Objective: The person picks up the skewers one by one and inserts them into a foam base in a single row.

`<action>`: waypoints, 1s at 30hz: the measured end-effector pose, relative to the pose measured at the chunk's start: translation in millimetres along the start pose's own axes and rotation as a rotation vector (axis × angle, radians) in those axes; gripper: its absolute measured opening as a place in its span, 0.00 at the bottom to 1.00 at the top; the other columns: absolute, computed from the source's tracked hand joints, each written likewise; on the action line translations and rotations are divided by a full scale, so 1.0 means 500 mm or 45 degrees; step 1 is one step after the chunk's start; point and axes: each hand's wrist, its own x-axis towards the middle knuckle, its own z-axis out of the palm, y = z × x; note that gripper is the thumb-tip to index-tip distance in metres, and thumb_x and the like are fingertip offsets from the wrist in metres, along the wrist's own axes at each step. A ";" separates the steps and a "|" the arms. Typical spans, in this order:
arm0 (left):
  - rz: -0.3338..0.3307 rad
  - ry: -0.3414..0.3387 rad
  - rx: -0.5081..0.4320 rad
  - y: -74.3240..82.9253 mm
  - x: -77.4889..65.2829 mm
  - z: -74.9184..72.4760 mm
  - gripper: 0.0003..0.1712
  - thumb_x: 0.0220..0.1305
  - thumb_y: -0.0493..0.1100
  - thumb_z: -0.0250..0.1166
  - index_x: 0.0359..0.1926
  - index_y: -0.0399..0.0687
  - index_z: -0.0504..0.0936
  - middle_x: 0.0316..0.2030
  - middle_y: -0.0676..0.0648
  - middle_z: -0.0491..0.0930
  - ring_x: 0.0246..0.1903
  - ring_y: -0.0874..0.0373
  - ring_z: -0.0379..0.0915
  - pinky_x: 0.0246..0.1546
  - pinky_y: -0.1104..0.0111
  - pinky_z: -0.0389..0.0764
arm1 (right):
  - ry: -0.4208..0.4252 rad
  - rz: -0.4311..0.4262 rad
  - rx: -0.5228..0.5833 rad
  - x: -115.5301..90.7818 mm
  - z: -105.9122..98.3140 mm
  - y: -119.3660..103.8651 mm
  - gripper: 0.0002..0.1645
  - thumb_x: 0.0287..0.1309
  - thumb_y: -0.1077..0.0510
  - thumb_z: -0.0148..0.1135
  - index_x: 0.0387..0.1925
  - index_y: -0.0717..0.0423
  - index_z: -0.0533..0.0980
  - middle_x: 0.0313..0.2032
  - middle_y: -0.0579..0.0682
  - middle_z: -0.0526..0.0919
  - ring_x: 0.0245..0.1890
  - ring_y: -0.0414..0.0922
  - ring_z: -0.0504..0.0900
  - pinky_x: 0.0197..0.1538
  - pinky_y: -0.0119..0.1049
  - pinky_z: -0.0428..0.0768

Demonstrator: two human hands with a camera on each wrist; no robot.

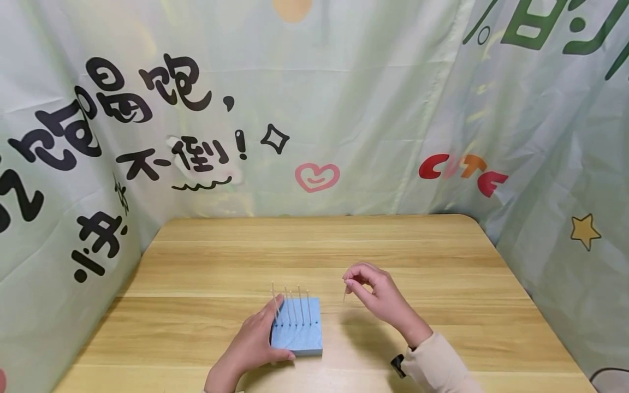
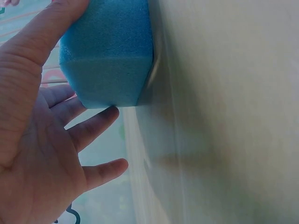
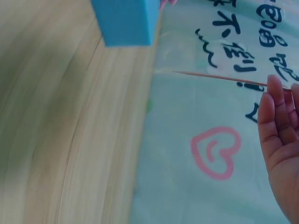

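Note:
A blue foam block (image 1: 301, 343) sits on the wooden table, with several thin toothpicks (image 1: 301, 305) standing up from it, one at the left leaning. Dark dots mark a row across its top. My left hand (image 1: 254, 337) holds the block from the left side, thumb at the near edge and fingers round the far side. In the left wrist view, the block (image 2: 110, 56) shows between thumb and fingers. Off to the right, my right hand (image 1: 380, 295) pinches one toothpick (image 3: 219, 77) by its end, with the pointed tip hanging down above the table.
The wooden table (image 1: 314, 251) reaches back to a pale printed cloth (image 1: 363, 120) that hangs behind it and along both sides. A dark band (image 1: 398, 365) shows at the right sleeve's cuff.

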 end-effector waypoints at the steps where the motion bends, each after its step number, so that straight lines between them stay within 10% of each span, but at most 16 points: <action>1: -0.002 -0.001 -0.001 0.000 0.000 0.000 0.70 0.32 0.62 0.78 0.72 0.39 0.51 0.69 0.36 0.57 0.64 0.40 0.59 0.60 0.43 0.61 | -0.004 -0.004 0.018 0.004 0.005 -0.007 0.12 0.56 0.76 0.57 0.33 0.57 0.75 0.28 0.50 0.78 0.27 0.45 0.79 0.34 0.32 0.81; 10: 0.002 0.005 0.004 -0.002 0.001 0.003 0.70 0.32 0.63 0.78 0.72 0.39 0.52 0.69 0.36 0.57 0.64 0.40 0.59 0.61 0.44 0.61 | -0.043 -0.045 0.131 0.033 0.046 -0.081 0.11 0.53 0.79 0.57 0.31 0.62 0.74 0.27 0.54 0.77 0.25 0.50 0.79 0.30 0.32 0.80; 30: 0.000 0.000 -0.009 0.000 0.001 -0.002 0.70 0.33 0.62 0.78 0.72 0.38 0.52 0.68 0.35 0.59 0.63 0.40 0.60 0.60 0.43 0.62 | -0.105 0.011 0.144 0.012 0.090 -0.070 0.09 0.53 0.78 0.57 0.30 0.63 0.75 0.29 0.54 0.78 0.25 0.50 0.80 0.30 0.32 0.81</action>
